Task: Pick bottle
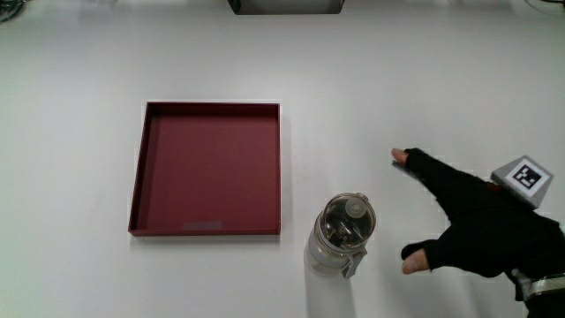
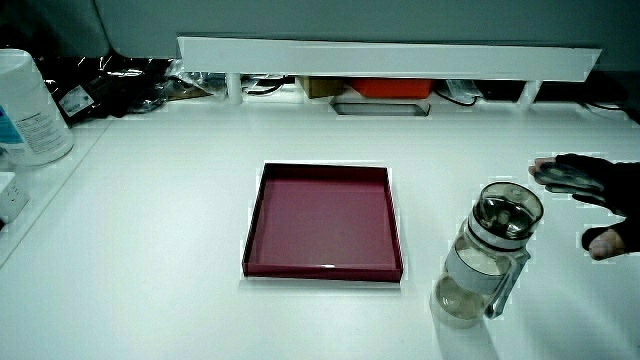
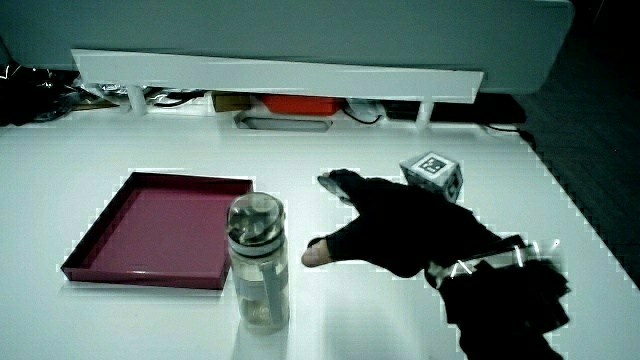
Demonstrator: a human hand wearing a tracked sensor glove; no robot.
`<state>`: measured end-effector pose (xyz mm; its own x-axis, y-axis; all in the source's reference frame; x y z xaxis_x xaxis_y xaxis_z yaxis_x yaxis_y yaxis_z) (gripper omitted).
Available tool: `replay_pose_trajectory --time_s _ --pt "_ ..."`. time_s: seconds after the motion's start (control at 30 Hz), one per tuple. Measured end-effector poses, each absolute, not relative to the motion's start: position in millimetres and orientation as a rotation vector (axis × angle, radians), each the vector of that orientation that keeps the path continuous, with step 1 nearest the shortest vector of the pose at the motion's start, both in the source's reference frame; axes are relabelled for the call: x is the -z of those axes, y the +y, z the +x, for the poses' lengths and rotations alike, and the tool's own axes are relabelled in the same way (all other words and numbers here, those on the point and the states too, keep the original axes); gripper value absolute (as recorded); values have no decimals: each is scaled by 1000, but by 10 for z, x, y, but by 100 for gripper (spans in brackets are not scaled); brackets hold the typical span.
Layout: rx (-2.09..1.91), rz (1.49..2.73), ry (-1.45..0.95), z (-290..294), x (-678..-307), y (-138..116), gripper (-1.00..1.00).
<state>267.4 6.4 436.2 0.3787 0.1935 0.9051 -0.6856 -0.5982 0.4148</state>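
Hand (image 1: 481, 225) sits beside the bottle (image 1: 342, 235), not touching it; clear gap between them in main view. Palm down over the table (image 1: 79, 79). Fingers spread and holding nothing: thumb tip (image 1: 413, 262) points toward the bottle, one long finger (image 1: 408, 158) stretches out farther from the person. Bare fingertips show past the glove ends. Cube (image 1: 523, 179) on the back of the hand, pattern facing up. Forearm runs off toward the person at the table's edge.

In a side view the hand (image 3: 400, 230) hovers low, wrist slightly raised, thumb tip closest to the bottle (image 3: 259, 262) but apart. In a side view only the fingers (image 2: 585, 185) show, with the bottle (image 2: 487, 256) just beside them.

Bottle stands upright on the table, long axis vertical, lid up. Clear body, clear lid (image 1: 348, 216) with a small cap on top and a grey clasp/strap down the side facing the person. Bottle looks mostly empty.

Bottle is just beside the near corner of the red tray (image 1: 139, 181), outside it, between tray and hand. Tray lies flat, nothing in it.

Low white partition (image 2: 390, 58) at the table's edge away from the person, cables and an orange item under it. White jar (image 2: 28, 108) at the table's edge in a side view, well apart from the tray.
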Motion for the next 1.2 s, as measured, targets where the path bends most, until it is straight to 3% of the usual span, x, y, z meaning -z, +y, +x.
replay_pose_trajectory --time_s 0.57,1.2 --pt "-1362 1677 -418 2316 -4874 316 0" --pt "-1429 1544 -383 1982 -5161 442 0"
